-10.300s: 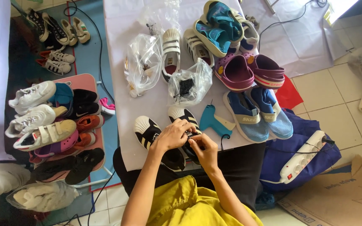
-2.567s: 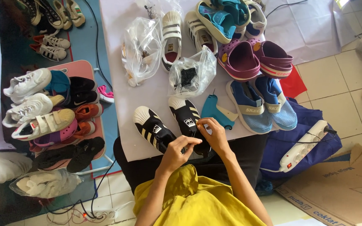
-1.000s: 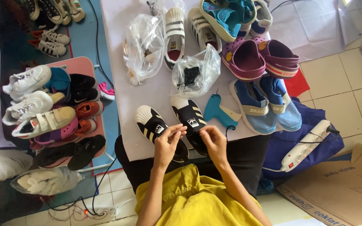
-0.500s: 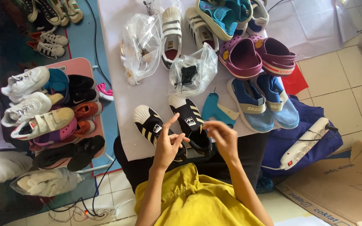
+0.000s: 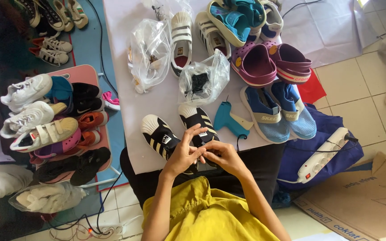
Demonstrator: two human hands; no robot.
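Note:
Two black sneakers with white toe caps and pale stripes lie at the near edge of the white table (image 5: 130,111). The left sneaker (image 5: 155,134) lies free. Over the heel end of the right black sneaker (image 5: 196,118) my two hands meet. My left hand (image 5: 184,152) pinches at the sneaker's top with its thumb and fingers, one finger raised. My right hand (image 5: 223,157) touches the left one fingertip to fingertip and grips the same spot. What lies between the fingertips is hidden.
A teal glue gun (image 5: 228,120) lies right of the sneaker, beside blue sneakers (image 5: 275,111). Farther back are purple clogs (image 5: 269,62), white striped sneakers (image 5: 182,38) and two plastic bags (image 5: 150,53). A pink shoe rack (image 5: 74,73) stands at left, a power strip (image 5: 325,154) at right.
Half a second ago my hands were slightly apart with the left fingers lifted; now they have closed together over the right black sneaker. The sneakers have hardly shifted.

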